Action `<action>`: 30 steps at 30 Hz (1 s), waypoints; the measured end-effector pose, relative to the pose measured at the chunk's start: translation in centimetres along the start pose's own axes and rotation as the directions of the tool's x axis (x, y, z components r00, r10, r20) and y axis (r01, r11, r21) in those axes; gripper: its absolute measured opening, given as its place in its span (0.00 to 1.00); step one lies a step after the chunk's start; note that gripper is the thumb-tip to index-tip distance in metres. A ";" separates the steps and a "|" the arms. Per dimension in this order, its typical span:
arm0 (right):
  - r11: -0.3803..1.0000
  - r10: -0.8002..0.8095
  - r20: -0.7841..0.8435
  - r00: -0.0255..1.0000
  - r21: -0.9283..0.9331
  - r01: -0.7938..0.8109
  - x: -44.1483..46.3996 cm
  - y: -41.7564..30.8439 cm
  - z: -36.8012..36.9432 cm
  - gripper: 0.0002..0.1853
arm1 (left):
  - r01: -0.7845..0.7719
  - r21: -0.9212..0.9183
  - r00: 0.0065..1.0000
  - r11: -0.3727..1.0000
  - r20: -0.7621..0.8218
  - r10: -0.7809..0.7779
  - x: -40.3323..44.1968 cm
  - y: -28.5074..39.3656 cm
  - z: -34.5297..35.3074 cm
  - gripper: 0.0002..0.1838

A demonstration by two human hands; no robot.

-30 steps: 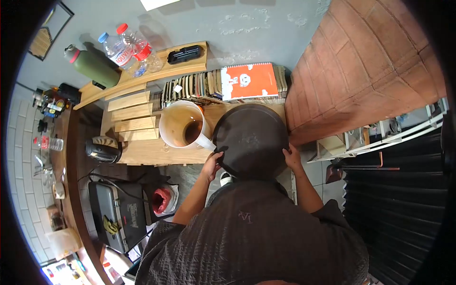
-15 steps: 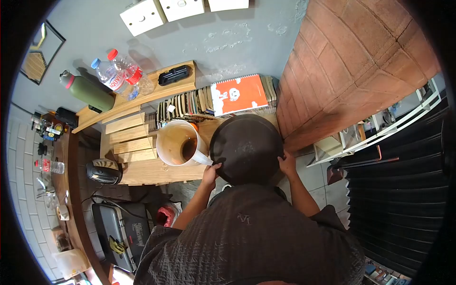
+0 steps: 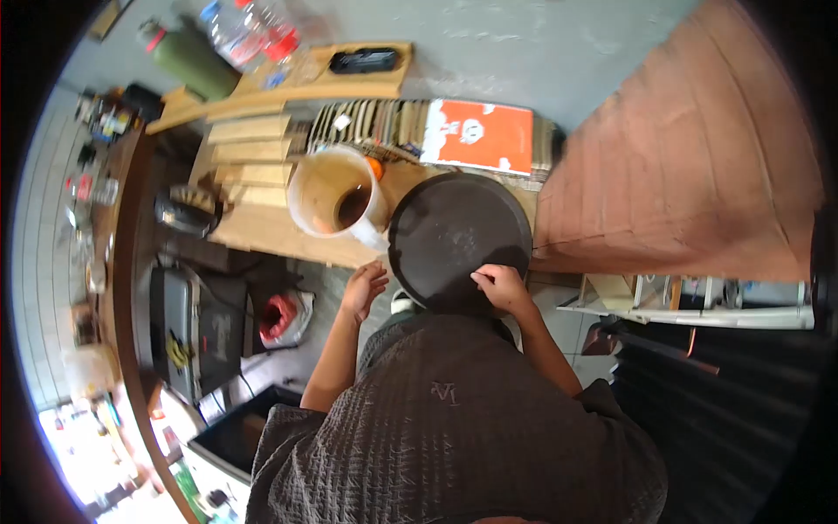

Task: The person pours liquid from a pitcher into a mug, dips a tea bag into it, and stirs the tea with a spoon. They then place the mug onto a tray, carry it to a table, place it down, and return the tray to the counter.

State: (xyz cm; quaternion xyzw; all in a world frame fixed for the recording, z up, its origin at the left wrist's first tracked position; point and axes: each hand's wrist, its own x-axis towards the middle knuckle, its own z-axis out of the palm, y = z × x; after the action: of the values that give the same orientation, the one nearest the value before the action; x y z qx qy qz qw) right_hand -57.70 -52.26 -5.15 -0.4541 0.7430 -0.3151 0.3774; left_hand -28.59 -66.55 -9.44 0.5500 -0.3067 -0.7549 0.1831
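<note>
A round dark tray (image 3: pixel 454 231) rests at the table's front edge, close to my body. My right hand (image 3: pixel 499 286) is over the tray's near right part, fingers curled in, and no held thing shows. To the left of the tray, my left hand (image 3: pixel 365 290) hangs in the air, loosely bent with fingers apart and holding nothing. Just above that hand, the handle of a large translucent pitcher (image 3: pixel 305 205) points toward the tray. Some brown liquid lies in the bottom of the pitcher.
Behind the tray, an orange and white notebook (image 3: pixel 502 135) lies on a row of worn books (image 3: pixel 375 122). A wooden shelf (image 3: pixel 323 90) carries plastic bottles (image 3: pixel 234 39) and a green flask (image 3: pixel 196 65). A brick pillar (image 3: pixel 672 166) rises on the right; an electric kettle (image 3: pixel 185 210) stands left.
Both hands have let go of the tray's rim. My right hand moved inward over the tray; my left dropped away to the left. The camera view has shifted.
</note>
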 end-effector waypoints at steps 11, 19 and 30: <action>0.965 -0.080 0.811 0.579 -0.082 0.248 3.7 -9.2 6.4 0.17 | -0.419 -0.350 0.740 0.838 -0.667 0.091 -21.6 -6.8 -5.4 0.20; 0.880 -0.131 0.958 0.255 -0.006 0.475 -2.4 -20.2 20.1 0.18 | -0.848 -0.176 0.157 0.500 -0.984 -0.080 -39.8 -16.1 -10.3 0.16; 0.835 -0.207 0.978 -0.031 0.193 0.516 -19.8 -28.5 42.8 0.14 | -0.912 -0.072 -0.082 0.405 -0.933 -0.350 -53.7 -30.3 -19.7 0.17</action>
State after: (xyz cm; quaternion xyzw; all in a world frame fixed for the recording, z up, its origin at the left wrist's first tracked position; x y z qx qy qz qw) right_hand -2.98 -50.69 1.31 -0.7613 0.1749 0.0735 0.6200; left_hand 9.43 -16.22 4.92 0.6103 0.1675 -0.0892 0.7691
